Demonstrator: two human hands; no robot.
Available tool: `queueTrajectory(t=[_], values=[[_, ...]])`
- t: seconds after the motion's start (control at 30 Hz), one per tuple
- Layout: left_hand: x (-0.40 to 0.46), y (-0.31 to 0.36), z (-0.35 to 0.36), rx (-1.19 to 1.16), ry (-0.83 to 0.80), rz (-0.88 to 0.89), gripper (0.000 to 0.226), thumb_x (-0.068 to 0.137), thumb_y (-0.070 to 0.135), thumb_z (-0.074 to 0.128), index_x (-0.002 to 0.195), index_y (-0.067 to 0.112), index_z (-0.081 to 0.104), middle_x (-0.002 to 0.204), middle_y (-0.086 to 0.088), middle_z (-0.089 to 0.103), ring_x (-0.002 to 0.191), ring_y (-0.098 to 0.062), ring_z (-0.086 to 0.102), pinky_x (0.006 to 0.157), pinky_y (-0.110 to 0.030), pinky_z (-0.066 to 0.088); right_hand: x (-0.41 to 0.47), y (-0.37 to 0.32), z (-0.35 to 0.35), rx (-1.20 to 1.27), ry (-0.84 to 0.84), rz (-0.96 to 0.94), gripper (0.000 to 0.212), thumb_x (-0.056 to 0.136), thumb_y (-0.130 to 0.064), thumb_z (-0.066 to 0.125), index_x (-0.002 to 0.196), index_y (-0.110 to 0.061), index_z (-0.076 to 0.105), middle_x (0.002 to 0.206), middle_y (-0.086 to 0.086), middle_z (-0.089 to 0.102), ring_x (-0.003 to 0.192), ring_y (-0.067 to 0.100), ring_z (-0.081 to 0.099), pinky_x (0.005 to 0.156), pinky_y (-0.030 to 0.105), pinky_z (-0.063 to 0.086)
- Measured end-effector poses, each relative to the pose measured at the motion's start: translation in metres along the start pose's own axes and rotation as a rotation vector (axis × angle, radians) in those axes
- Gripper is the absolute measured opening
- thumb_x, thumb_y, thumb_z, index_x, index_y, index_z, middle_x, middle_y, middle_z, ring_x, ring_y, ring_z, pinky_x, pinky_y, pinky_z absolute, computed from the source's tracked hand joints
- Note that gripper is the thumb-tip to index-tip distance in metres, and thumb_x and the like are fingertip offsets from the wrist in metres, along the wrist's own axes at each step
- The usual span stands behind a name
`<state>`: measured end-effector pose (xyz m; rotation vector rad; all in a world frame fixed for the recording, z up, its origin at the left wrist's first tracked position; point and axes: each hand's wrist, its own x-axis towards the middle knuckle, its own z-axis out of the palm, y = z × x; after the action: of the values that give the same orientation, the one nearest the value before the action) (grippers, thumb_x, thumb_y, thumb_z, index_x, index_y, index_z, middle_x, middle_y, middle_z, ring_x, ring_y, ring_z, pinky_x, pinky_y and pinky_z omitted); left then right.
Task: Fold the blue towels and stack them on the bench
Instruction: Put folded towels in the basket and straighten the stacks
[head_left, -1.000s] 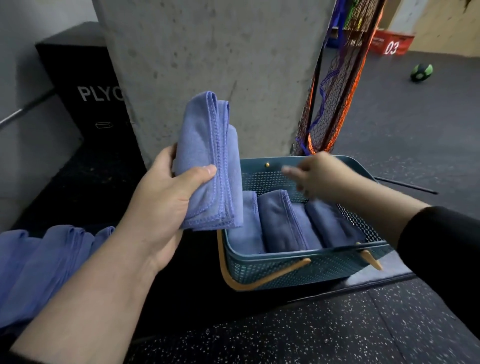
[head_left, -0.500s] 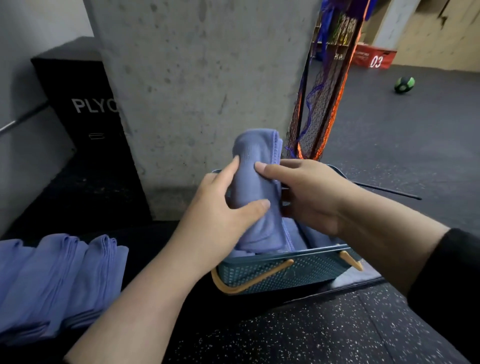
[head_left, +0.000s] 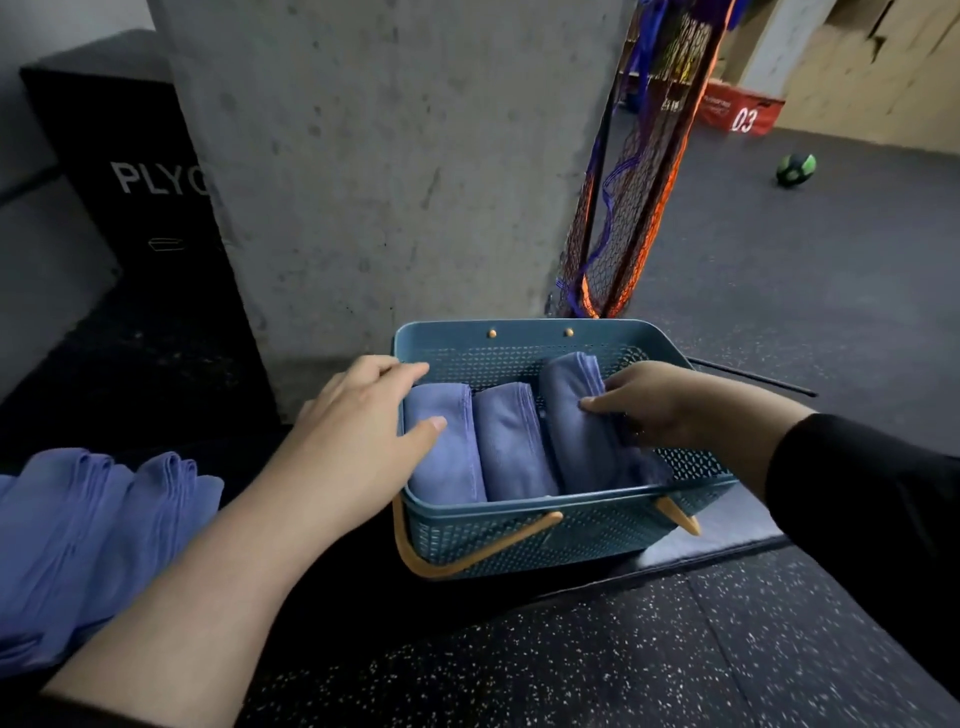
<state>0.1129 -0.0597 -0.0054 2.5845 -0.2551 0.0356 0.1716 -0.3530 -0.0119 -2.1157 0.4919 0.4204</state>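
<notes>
Blue folded towels (head_left: 511, 441) stand packed in the basket (head_left: 519, 540), my left hand (head_left: 363, 415) flat on one, my right hand (head_left: 654, 410) pinching another, which might unfold if tugged carelessly.

Basket (head_left: 519, 540): teal, perforated, tan handle folded down at its near side; I see it standing on the dark counter (head_left: 156, 395) before a concrete pillar (head_left: 395, 156). Contents: three folded blue towels side by side, namely left towel (head_left: 447, 457), middle towel (head_left: 511, 441), right towel (head_left: 582, 431). My left hand (head_left: 358, 431) rests across the basket's left rim, thumb on the left towel. My right hand (head_left: 660, 410) grips the right towel. Towel pile (head_left: 93, 540): blue, on the counter at left. Black box (head_left: 130, 171), lettered "PLYO". Green ball (head_left: 796, 169) on the floor.
</notes>
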Motion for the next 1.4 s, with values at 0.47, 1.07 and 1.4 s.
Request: queueTrajectory(t=[0.47, 1.07, 1.4], values=[[0.004, -0.004, 0.003, -0.011, 0.008, 0.013, 0.058, 0.095, 0.045, 0.057, 0.151, 0.032, 0.042, 0.154, 0.010, 0.036, 0.141, -0.017, 0.037, 0.117, -0.041, 0.031, 0.028, -0.006, -0.001, -0.764, 0.256, -0.279, 0.033, 0.095, -0.037, 0.061, 0.077, -0.010, 0.067, 0.071, 0.006, 0.064, 0.073, 0.029, 0.062, 0.063, 0.028, 0.040], [-0.083, -0.176, -0.107, -0.220, 0.581, -0.417, 0.020, 0.097, 0.013, 0.051, 0.101, 0.027, 0.065, 0.093, 0.004, 0.071, 0.086, -0.022, 0.066, 0.085, -0.044, 0.053, -0.135, -0.159, 0.217, -0.060, 0.008, -0.877, 0.020, 0.098, -0.036, 0.059, 0.089, -0.022, 0.069, 0.079, -0.002, 0.072, 0.076, 0.017, 0.070, 0.075, 0.035, 0.057], [-0.128, -0.219, -0.094, 0.028, 0.078, -0.363, 0.030, 0.102, 0.027, 0.049, 0.128, 0.025, 0.065, 0.123, 0.003, 0.066, 0.113, -0.021, 0.060, 0.098, -0.038, 0.046, -0.089, -0.094, 0.356, -0.057, -0.333, -0.187, 0.035, 0.092, -0.045, 0.067, 0.103, -0.012, 0.062, 0.092, 0.003, 0.064, 0.084, 0.020, 0.062, 0.072, 0.039, 0.059]])
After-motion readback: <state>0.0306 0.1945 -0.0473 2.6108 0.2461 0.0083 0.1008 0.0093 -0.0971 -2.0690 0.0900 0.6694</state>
